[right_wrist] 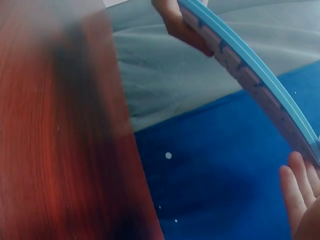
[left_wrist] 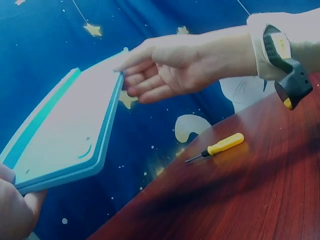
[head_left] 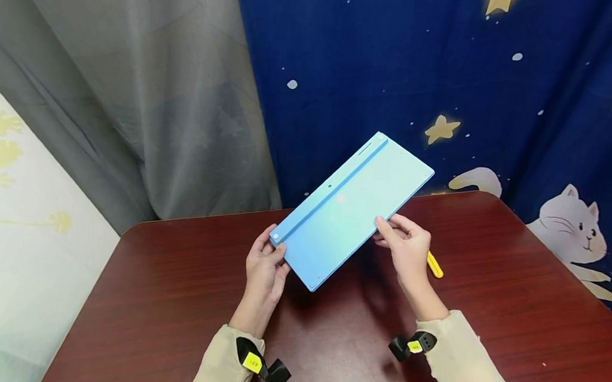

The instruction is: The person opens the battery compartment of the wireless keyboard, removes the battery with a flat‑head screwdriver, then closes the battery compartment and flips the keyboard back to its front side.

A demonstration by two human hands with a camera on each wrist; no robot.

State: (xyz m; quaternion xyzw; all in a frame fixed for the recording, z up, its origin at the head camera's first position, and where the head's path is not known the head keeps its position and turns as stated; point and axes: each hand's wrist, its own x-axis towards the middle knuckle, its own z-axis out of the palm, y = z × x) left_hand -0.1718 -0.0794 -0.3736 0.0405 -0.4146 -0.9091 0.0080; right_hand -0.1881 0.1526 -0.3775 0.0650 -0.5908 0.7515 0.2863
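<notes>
A light blue keyboard (head_left: 355, 202) is held up over the table, its plain underside with a raised bar towards the head camera. In the right wrist view rows of keys (right_wrist: 246, 75) show on its other face. My left hand (head_left: 262, 272) grips the left end, thumb on the underside. The right hand (head_left: 409, 253) pinches the lower long edge, thumb on the underside and fingers behind. Beyond the right hand lies a screwdriver (left_wrist: 225, 144) with a yellow handle and a thin dark shaft; the hand partly hides it in the head view.
The dark red wooden table (head_left: 160, 322) ends at a back edge in front of a grey curtain (head_left: 191, 104) and a blue curtain (head_left: 340, 80) with stars and a cat. A pale wall (head_left: 12, 226) stands at the left. Both wrists wear black straps.
</notes>
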